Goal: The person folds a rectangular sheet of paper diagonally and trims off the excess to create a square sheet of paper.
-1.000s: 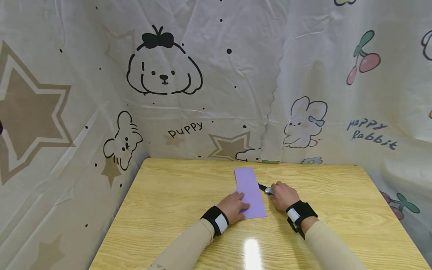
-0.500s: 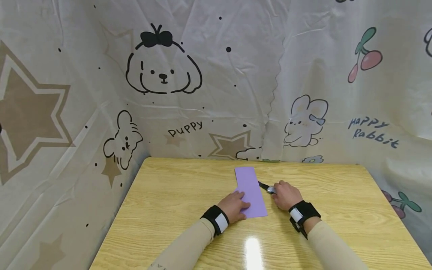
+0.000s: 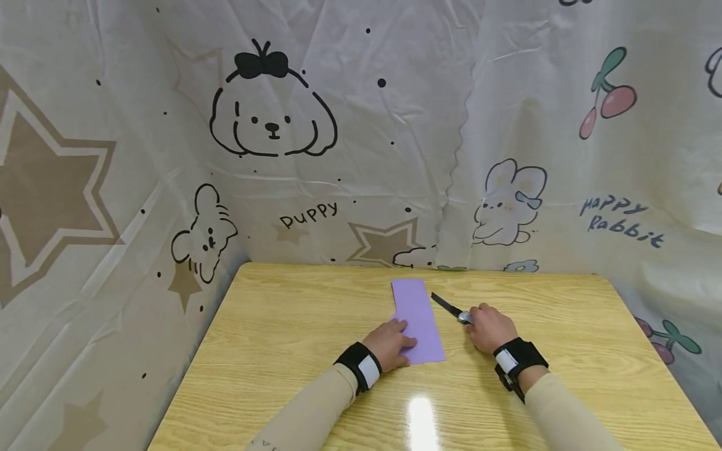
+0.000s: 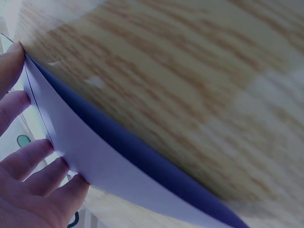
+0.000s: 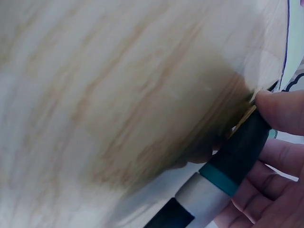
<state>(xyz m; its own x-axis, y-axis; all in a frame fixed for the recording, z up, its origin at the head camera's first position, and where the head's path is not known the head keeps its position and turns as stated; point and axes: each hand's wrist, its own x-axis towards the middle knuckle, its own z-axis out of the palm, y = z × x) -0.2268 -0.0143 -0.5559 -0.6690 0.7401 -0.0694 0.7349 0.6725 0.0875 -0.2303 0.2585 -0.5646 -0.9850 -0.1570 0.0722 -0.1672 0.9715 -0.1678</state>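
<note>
A folded strip of purple paper [image 3: 420, 327] lies on the table, running away from me. My left hand [image 3: 388, 346] rests on its near left part with fingers spread. In the left wrist view, those fingertips touch the paper [image 4: 90, 137] along its edge, and a dark gap shows between its layers. To the right of the paper, my right hand [image 3: 492, 329] grips a utility knife [image 3: 447, 305]. The black blade is out and points toward the paper's far right side, a little apart from it. The knife's black, teal and silver handle [image 5: 240, 152] shows between thumb and fingers in the right wrist view.
A wood-grain table [image 3: 304, 300] carries the paper. Behind it and at both sides hangs a pale printed curtain [image 3: 361, 125] with cartoon animals and stars, meeting the table's far edge.
My right hand has moved to the right with the utility knife, so the blade has come away from the paper's edge. The left hand and the paper have stayed in place.
</note>
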